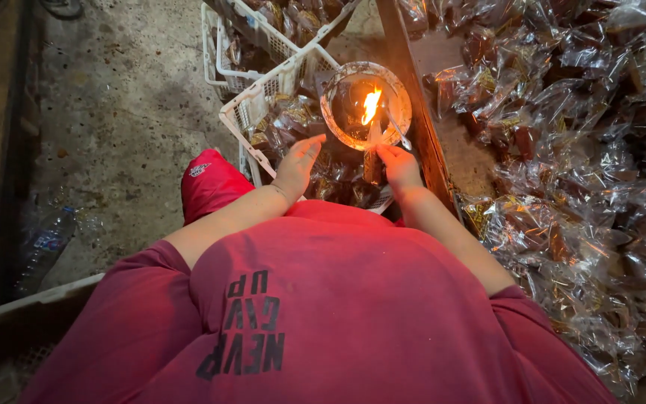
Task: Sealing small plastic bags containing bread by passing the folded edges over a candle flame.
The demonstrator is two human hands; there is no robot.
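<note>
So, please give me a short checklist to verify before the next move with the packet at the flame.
1. Flame is burning inside the round bowl: ok.
2. Right hand holds the packet below the flame, fingers apart from the fire: ok.
3. Left hand is flat over the packets in the white crate, away from the flame: ok.
4. Loose plastic packets are heaped on the table close beside the bowl: not ok.
5. Bowl stands steady on the table edge: cannot tell.
6. Packet edge is properly lined up with the flame: cannot tell.
</note>
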